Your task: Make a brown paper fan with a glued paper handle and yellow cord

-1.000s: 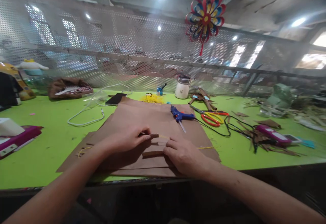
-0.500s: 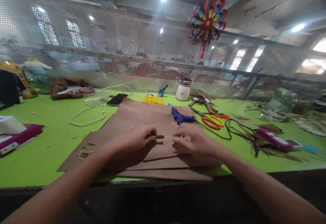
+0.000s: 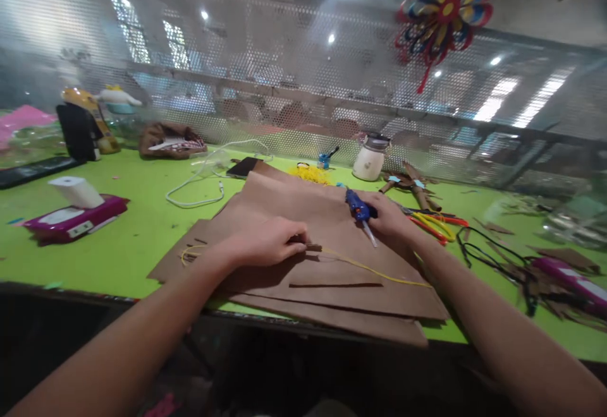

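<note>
My left hand (image 3: 272, 241) is closed, pinching a small brown strip (image 3: 313, 247), probably paper or card, just above the brown sheets (image 3: 284, 208). A thin yellow string (image 3: 379, 271) runs from the strip's end rightward across the top sheet. My right hand (image 3: 389, 216) is closed around the handle of a blue glue gun (image 3: 358, 206). A pale glue stick (image 3: 370, 235) juts from it toward me. Fingers on the handle are partly hidden. Below the left hand lies a long, thin brown strip (image 3: 336, 285).
Scissors with orange and yellow handles (image 3: 434, 224) and a black cable (image 3: 493, 254) lie right of the sheets. Behind are yellow shreds (image 3: 310, 175), a white jar (image 3: 370, 159) and a phone (image 3: 244, 167). A purple power strip (image 3: 78, 218) sits left. Short brown pieces (image 3: 194, 247) rest on the sheets' left corner.
My right hand has left the string beside the strip and taken hold of the glue gun, which has turned. My left hand still pinches the strip. The view has swung left and down.
</note>
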The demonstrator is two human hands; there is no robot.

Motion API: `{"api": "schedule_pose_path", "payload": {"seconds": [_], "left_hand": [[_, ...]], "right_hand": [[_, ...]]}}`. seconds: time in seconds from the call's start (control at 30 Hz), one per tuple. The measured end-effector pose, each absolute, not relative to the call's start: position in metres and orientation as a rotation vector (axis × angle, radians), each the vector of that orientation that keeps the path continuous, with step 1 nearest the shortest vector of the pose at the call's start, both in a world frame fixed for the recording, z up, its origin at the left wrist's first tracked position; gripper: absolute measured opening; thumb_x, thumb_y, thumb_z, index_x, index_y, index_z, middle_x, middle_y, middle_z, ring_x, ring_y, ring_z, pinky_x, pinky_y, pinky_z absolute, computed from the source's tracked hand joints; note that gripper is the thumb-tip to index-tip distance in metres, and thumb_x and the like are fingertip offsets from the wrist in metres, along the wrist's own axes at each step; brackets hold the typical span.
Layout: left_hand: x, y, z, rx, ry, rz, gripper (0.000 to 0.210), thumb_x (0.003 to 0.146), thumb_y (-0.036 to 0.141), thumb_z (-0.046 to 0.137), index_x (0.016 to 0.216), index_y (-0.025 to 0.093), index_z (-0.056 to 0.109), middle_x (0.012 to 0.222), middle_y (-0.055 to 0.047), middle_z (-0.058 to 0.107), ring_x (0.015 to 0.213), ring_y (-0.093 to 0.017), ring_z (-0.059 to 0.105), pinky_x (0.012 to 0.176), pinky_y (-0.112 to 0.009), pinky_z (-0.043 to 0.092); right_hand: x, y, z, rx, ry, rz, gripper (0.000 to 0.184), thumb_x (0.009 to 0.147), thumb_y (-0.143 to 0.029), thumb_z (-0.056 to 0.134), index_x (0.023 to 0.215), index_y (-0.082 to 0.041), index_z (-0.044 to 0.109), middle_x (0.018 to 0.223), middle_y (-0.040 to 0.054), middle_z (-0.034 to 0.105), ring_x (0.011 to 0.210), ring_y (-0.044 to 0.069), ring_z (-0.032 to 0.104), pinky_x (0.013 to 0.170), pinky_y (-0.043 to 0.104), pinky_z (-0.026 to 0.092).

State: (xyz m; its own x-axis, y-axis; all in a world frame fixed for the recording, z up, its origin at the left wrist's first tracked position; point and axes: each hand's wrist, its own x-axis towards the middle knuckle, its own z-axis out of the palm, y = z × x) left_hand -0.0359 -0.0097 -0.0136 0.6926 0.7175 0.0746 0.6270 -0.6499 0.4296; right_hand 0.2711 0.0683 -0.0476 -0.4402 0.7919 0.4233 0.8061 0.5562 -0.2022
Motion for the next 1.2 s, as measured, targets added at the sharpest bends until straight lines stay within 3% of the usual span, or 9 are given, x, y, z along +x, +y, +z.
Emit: {"api": "schedule_pose_path", "payload": {"seconds": [0.1, 0.2, 0.3, 0.4, 0.5, 0.6, 0.73, 0.9, 1.2], "left_hand": [[-0.035, -0.011, -0.014, 2.517, 1.052, 0.319, 0.026, 0.086, 0.036, 0.047, 0.098, 0.020, 0.064, 0.090, -0.006, 0.067, 0.080, -0.018, 0.059, 0.072, -0.026, 0.042], [-0.034, -0.011, -0.016, 2.505, 1.075, 0.334, 0.026, 0.086, 0.036, 0.047, 0.098, 0.019, 0.064, 0.090, -0.006, 0.067, 0.080, -0.017, 0.059, 0.070, -0.025, 0.041], [-0.034, -0.010, -0.019, 2.512, 1.087, 0.356, 0.026, 0.087, 0.035, 0.046, 0.097, 0.020, 0.064, 0.090, -0.006, 0.066, 0.080, -0.017, 0.058, 0.070, -0.025, 0.041], [-0.035, -0.010, -0.019, 2.520, 1.077, 0.350, 0.026, 0.087, 0.035, 0.045, 0.098, 0.020, 0.063, 0.091, -0.005, 0.066, 0.080, -0.017, 0.058, 0.070, -0.026, 0.040], [-0.036, -0.011, -0.017, 2.493, 1.079, 0.326, 0.027, 0.087, 0.037, 0.045, 0.099, 0.021, 0.063, 0.090, -0.005, 0.066, 0.079, -0.017, 0.057, 0.070, -0.026, 0.040], [-0.037, -0.012, -0.015, 2.439, 1.102, 0.325, 0.027, 0.086, 0.039, 0.047, 0.099, 0.021, 0.063, 0.089, -0.005, 0.066, 0.078, -0.017, 0.057, 0.070, -0.025, 0.040], [-0.036, -0.015, -0.011, 2.392, 1.119, 0.311, 0.027, 0.085, 0.040, 0.048, 0.098, 0.021, 0.063, 0.085, -0.003, 0.066, 0.077, -0.016, 0.056, 0.071, -0.025, 0.040], [-0.032, -0.017, -0.007, 2.380, 1.131, 0.272, 0.025, 0.085, 0.038, 0.047, 0.095, 0.021, 0.063, 0.084, -0.002, 0.065, 0.075, -0.015, 0.056, 0.069, -0.024, 0.040], [-0.032, -0.015, -0.011, 2.396, 1.123, 0.297, 0.025, 0.083, 0.039, 0.053, 0.096, 0.020, 0.064, 0.085, -0.003, 0.066, 0.077, -0.016, 0.057, 0.070, -0.025, 0.041]], "right_hand": [[0.283, 0.075, -0.048, -1.343, -2.232, -0.012, 0.042, 0.069, -0.021, 0.060, 0.111, -0.017, 0.063, 0.104, 0.0103, 0.065, 0.094, 0.025, 0.056, 0.084, 0.035, 0.041], [0.298, 0.083, -0.050, -1.417, -2.095, -0.007, 0.034, 0.068, -0.025, 0.058, 0.099, -0.014, 0.067, 0.089, 0.0098, 0.066, 0.081, 0.025, 0.058, 0.076, 0.037, 0.044], [0.314, 0.088, -0.048, -1.448, -1.910, -0.023, 0.030, 0.067, -0.028, 0.058, 0.091, -0.013, 0.067, 0.087, 0.0108, 0.065, 0.082, 0.027, 0.058, 0.078, 0.041, 0.044], [0.322, 0.082, -0.036, -1.406, -1.734, 0.042, 0.036, 0.073, -0.037, 0.056, 0.098, -0.013, 0.063, 0.088, 0.0104, 0.065, 0.084, 0.026, 0.060, 0.078, 0.043, 0.046], [0.312, 0.058, -0.019, -1.230, -1.678, 0.311, 0.039, 0.083, -0.045, 0.047, 0.108, -0.017, 0.057, 0.094, 0.0075, 0.065, 0.085, 0.022, 0.063, 0.075, 0.038, 0.051], [0.289, 0.025, -0.002, -0.943, -1.664, 0.839, 0.033, 0.086, -0.046, 0.046, 0.106, -0.022, 0.058, 0.104, 0.0076, 0.063, 0.095, 0.024, 0.062, 0.080, 0.041, 0.052], [0.270, -0.006, 0.009, -0.956, -1.963, 1.049, 0.042, 0.087, -0.053, 0.042, 0.091, -0.019, 0.066, 0.088, 0.0102, 0.067, 0.078, 0.023, 0.063, 0.068, 0.037, 0.053], [0.266, -0.015, 0.012, -1.058, -2.381, 0.969, 0.041, 0.089, -0.048, 0.043, 0.087, -0.017, 0.070, 0.084, 0.0071, 0.066, 0.058, 0.012, 0.054, 0.049, 0.022, 0.045], [0.247, -0.021, 0.011, -1.079, -2.463, 0.755, 0.039, 0.089, -0.047, 0.044, 0.077, -0.018, 0.068, 0.067, 0.0031, 0.060, 0.055, 0.012, 0.051, 0.049, 0.022, 0.043]]}}
